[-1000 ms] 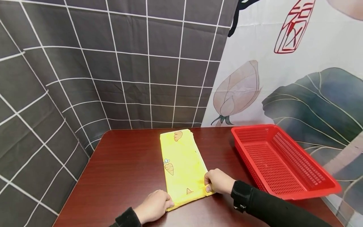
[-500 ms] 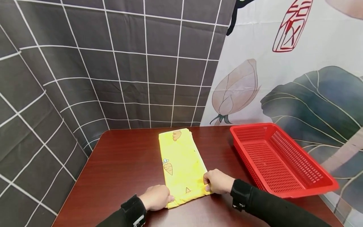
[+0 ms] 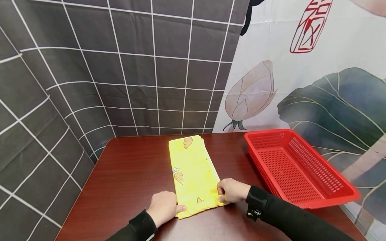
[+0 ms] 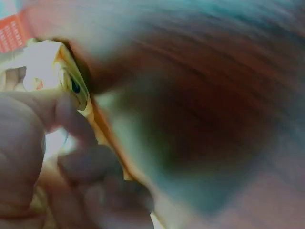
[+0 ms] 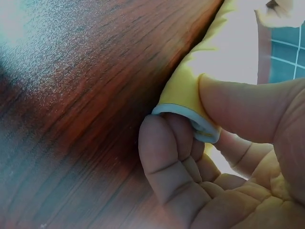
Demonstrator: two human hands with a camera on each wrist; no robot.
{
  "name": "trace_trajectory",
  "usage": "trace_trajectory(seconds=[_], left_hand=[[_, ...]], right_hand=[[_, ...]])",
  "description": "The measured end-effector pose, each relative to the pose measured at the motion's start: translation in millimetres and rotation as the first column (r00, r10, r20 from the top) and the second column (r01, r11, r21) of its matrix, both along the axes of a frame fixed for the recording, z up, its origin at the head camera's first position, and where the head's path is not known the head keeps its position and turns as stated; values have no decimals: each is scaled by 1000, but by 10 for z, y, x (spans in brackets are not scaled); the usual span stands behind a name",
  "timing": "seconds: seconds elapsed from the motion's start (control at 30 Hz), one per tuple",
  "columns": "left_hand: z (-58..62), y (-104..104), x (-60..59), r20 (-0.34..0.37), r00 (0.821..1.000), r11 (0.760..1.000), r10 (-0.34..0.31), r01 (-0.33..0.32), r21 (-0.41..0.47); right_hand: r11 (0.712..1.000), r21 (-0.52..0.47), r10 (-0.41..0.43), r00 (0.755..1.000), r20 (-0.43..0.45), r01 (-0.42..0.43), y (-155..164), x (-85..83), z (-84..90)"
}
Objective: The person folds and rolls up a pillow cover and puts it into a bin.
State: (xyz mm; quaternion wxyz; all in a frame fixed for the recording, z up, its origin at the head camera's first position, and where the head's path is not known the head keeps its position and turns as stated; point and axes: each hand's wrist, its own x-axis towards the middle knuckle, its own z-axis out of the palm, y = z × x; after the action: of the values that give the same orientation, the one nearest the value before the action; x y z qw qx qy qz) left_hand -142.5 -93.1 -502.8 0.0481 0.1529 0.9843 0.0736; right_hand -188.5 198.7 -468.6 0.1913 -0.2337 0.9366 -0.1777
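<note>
A yellow cloth with a carrot print lies folded in a long strip on the dark red wooden table, its near end turned over into a small roll. My left hand holds the roll's left end, thumb laid over the top. In the left wrist view, curled fingers lie beside the coiled cloth end. At the other end, my right hand pinches the near right corner. The right wrist view shows the thumb on top of the pale-edged roll and curled fingertips beneath.
A red perforated plastic basket stands on the right of the table. Behind and to the left hangs a grey cloth with white grid lines; a white flower-print hanging covers the back right.
My left hand has moved slightly forward, its thumb now lying over the cloth's near edge. That edge has shifted a little away from me. The right hand keeps its grip almost unmoved.
</note>
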Motion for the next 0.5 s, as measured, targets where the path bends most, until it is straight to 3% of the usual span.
trace_trajectory(seconds=[0.07,0.1,0.2,0.27,0.3,0.33,0.4,0.5], left_hand=[[63,27,57,-126,990,998,-64,63,-10],[77,45,85,-200,973,993,-118,113,-32],[64,110,171,-379,876,953,-300,263,-148],[38,153,227,-436,810,919,-392,319,-232],[33,171,258,-448,787,904,-423,332,-270],[20,185,281,-454,774,894,-443,338,-296],[-6,195,314,-453,765,885,-457,341,-317],[-39,185,352,-484,754,894,-443,334,-298]], right_hand=[[1000,-18,-2,1000,3,2,13,-5,-5],[1000,-23,-2,1000,5,3,19,-7,-13],[999,-44,1,1000,-2,-1,31,-14,-33],[998,-66,-3,1000,1,3,34,-15,-39],[997,-76,-7,1000,0,7,36,-11,-42],[996,-92,-8,1000,-8,7,38,-3,-41],[992,-124,3,999,-48,-9,41,27,-36],[988,-136,47,982,-184,-73,49,115,-61]])
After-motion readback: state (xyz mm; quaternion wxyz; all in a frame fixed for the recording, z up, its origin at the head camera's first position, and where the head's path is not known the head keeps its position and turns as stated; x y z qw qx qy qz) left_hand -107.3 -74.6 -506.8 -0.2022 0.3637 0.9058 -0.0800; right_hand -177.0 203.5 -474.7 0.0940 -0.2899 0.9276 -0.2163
